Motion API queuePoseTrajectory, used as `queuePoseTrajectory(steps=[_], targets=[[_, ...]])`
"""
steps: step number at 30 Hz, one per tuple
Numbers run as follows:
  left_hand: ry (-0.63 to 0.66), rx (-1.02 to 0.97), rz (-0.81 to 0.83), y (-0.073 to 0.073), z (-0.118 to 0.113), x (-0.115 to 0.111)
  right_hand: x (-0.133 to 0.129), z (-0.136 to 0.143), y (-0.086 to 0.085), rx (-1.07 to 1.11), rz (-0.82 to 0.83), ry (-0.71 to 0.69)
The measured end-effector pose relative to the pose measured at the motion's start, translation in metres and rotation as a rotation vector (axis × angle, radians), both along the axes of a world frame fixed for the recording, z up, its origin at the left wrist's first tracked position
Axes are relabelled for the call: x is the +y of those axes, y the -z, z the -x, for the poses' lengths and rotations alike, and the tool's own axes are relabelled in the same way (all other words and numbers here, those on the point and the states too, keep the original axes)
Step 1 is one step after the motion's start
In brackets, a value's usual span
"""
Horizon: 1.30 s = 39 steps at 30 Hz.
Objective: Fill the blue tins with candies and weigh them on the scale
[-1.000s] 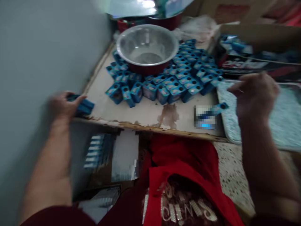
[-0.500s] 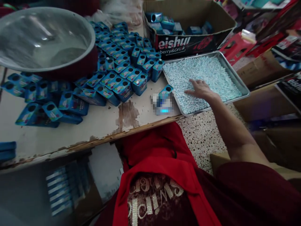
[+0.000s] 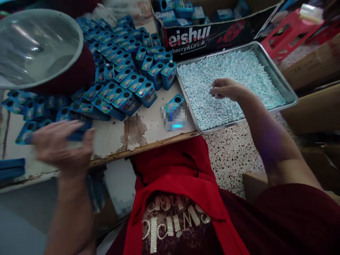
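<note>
My right hand is over the metal tray, its fingers curled together. A pale bit shows at the fingertips, like the small white and light-blue candies spread across the tray; the palm is hidden. My left hand, smeared by motion, is above the table's front edge with thumb and fingers apart. It is nearest to the blue boxes with round holes on top at the left. Another such blue box lies by the tray's left side, partly covered by a pixelated patch.
Many blue boxes stand in rows on the worn white table. A large metal bowl is at the left. Behind the tray sits a black carton with more blue boxes. A red stool and brown cartons are at the right.
My left hand has come into view at the left, above the table edge. My right hand has gone from spread flat on the candies to curled fingers. The view has shifted slightly.
</note>
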State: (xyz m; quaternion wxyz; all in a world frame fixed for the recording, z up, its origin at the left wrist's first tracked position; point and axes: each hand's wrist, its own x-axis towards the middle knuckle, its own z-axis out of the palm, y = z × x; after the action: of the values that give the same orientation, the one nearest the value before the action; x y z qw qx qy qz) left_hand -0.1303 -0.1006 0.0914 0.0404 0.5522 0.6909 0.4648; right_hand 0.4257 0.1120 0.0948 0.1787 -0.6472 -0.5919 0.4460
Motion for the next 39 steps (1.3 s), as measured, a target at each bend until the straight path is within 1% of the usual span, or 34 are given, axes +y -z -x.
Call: queuePoseTrajectory(steps=[1,2,3,4,6,7,8,9,11,13,16,18,21,24,28,36,39], targets=[[0.06,0.057,-0.046,0.011,-0.021,0.007,-0.002,0.004,-0.002,0.045,0.006,-0.009],[0.147,0.103,-0.078,0.022,-0.046,0.015,-0.005,0.01,-0.006,0.084,0.009,-0.04],[0.267,0.136,-0.084,0.032,-0.074,0.024,-0.007,0.016,-0.01,0.12,0.003,-0.084],[0.358,0.114,-0.06,0.04,-0.102,0.033,-0.009,0.022,-0.016,0.149,-0.009,-0.132],[0.467,0.03,0.021,0.049,-0.15,0.049,-0.013,0.037,-0.031,0.18,-0.036,-0.219],[0.489,-0.026,0.055,0.05,-0.167,0.054,-0.014,0.045,-0.039,0.177,-0.05,-0.258],[0.495,-0.083,0.087,0.051,-0.18,0.059,-0.015,0.054,-0.047,0.158,-0.071,-0.291],[0.492,-0.142,0.115,0.051,-0.187,0.061,-0.017,0.062,-0.054,0.126,-0.1,-0.325],[0.472,-0.253,0.174,0.05,-0.189,0.063,-0.02,0.079,-0.067,0.029,-0.187,-0.414],[0.45,-0.339,0.231,0.051,-0.181,0.062,-0.023,0.095,-0.077,-0.084,-0.293,-0.536],[0.43,-0.412,0.299,0.054,-0.167,0.057,-0.026,0.117,-0.087,-0.218,-0.407,-0.702],[0.429,-0.436,0.323,0.054,-0.16,0.053,-0.024,0.128,-0.09,-0.275,-0.432,-0.754],[0.425,-0.457,0.309,0.052,-0.152,0.047,-0.018,0.137,-0.093,-0.33,-0.435,-0.77],[0.391,-0.466,0.28,0.047,-0.145,0.044,-0.014,0.14,-0.095,-0.362,-0.429,-0.77],[0.381,-0.481,0.262,0.045,-0.139,0.045,-0.017,0.145,-0.096,-0.384,-0.452,-0.805],[0.397,-0.525,0.273,0.054,-0.138,0.049,-0.022,0.155,-0.085,-0.456,-0.473,-0.863],[0.385,-0.507,0.283,0.055,-0.135,0.048,-0.024,0.157,-0.085,-0.449,-0.459,-0.87]])
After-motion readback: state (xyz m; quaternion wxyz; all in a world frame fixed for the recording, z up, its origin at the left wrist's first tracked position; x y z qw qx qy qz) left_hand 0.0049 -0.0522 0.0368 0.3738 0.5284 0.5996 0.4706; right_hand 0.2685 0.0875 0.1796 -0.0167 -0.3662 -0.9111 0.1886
